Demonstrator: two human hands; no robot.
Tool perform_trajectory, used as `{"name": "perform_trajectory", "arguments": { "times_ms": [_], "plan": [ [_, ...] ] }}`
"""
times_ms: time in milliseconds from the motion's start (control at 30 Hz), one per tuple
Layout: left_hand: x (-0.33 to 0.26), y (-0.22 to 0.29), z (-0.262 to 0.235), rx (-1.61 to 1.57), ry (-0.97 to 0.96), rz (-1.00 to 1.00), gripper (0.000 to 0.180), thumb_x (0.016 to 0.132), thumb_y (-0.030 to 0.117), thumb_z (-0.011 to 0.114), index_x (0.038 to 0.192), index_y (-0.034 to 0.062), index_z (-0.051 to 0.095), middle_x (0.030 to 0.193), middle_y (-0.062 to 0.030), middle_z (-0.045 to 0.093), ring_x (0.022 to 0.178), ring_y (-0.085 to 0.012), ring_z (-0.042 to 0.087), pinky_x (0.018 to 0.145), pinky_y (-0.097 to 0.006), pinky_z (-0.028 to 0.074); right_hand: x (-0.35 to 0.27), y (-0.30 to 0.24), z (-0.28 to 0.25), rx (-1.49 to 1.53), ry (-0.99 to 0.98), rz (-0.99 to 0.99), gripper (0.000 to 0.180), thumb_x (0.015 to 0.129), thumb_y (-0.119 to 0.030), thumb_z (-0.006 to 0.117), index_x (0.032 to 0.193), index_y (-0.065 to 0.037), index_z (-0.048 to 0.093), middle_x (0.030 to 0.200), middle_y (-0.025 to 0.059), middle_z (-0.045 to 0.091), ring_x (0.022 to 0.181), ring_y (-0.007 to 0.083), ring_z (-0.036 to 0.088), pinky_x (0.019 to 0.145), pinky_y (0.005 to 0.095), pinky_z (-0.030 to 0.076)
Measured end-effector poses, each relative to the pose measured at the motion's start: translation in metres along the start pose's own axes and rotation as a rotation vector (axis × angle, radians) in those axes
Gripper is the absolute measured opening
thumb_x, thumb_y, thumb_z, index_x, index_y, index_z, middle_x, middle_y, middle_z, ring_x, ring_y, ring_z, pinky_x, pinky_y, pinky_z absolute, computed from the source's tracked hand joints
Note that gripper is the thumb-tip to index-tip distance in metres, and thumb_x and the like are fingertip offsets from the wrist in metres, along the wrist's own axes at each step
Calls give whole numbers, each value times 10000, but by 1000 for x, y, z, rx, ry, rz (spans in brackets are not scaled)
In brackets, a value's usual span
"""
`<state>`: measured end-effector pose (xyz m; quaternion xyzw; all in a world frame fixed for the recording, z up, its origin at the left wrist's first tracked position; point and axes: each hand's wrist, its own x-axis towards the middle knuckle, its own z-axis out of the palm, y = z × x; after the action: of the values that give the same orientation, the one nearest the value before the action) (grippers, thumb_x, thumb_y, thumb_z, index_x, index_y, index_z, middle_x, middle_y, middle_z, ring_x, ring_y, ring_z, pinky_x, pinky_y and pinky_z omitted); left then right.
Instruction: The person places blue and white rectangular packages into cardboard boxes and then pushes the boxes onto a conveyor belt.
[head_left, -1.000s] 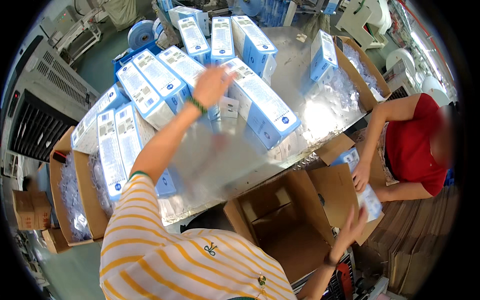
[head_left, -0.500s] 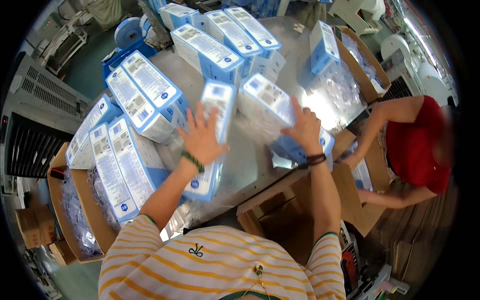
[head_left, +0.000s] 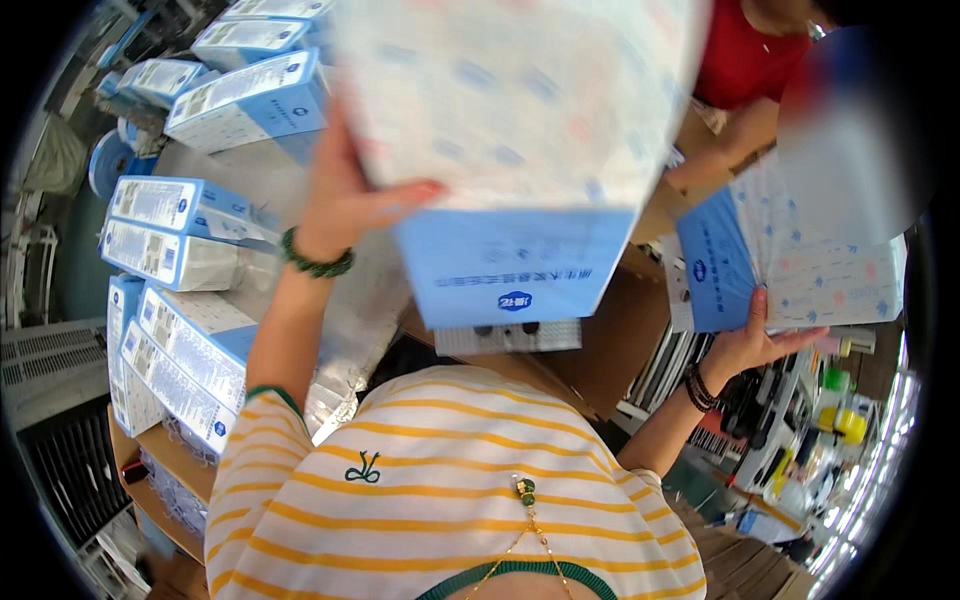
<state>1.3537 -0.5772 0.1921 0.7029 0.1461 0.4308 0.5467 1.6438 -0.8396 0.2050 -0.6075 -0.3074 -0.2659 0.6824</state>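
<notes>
Close to the camera, a large white and blue plastic-wrapped tissue pack [head_left: 510,120] is held up, with a clear tab with holes along its lower edge. My left hand [head_left: 345,200] grips its left side, thumb across the front, the other fingers partly hidden behind it. Off to the right, my right hand [head_left: 748,345] supports a second tissue pack [head_left: 790,255] from below, thumb against its blue end and fingers stretched under it. A pale blurred shape covers part of that pack's upper right.
Several more tissue packs [head_left: 250,95] stand on the metal table [head_left: 345,290] at the left. An open cardboard box [head_left: 615,345] lies below the raised pack. A co-worker in a red top [head_left: 750,55] reaches in at the upper right. A carton of clear plastic pieces [head_left: 170,490] sits lower left.
Both hands have lifted tissue packs off the table, the left one up toward the camera, the right one out to the right. My view has turned rightward.
</notes>
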Motion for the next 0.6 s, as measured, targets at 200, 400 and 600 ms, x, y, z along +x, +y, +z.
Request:
{"name": "perform_trajectory", "arguments": {
  "times_ms": [200, 400, 600],
  "plan": [
    [-36, -71, 139, 719, -1165, 199, 867, 568, 99, 692, 1323, 349, 345, 1119, -134, 444, 1021, -310, 431, 834, -393, 373, -21, 2, -109, 301, 203, 375, 406, 783, -67, 589, 1153, 17, 446, 1123, 151, 513, 1002, 265, 526, 886, 442, 452],
    [-128, -204, 193, 876, -1732, -137, 703, 652, 155, 628, 1286, 297, 359, 1177, -148, 462, 1072, -331, 440, 867, -411, 380, -102, 12, -66, -189, -925, 430, 698, 622, -117, 754, 1230, 3, 433, 1167, 157, 491, 1087, 273, 469, 943, 436, 359],
    [-107, -162, 219, 595, -1764, -73, 410, 776, 252, 563, 1157, 133, 469, 1116, -158, 531, 1011, -325, 500, 862, -404, 404, -222, 127, -11, -907, -1443, -192, 890, 601, -156, 713, 1379, -219, 285, 1092, 149, 471, 988, 334, 440, 887, 482, 312]
  ]
}}
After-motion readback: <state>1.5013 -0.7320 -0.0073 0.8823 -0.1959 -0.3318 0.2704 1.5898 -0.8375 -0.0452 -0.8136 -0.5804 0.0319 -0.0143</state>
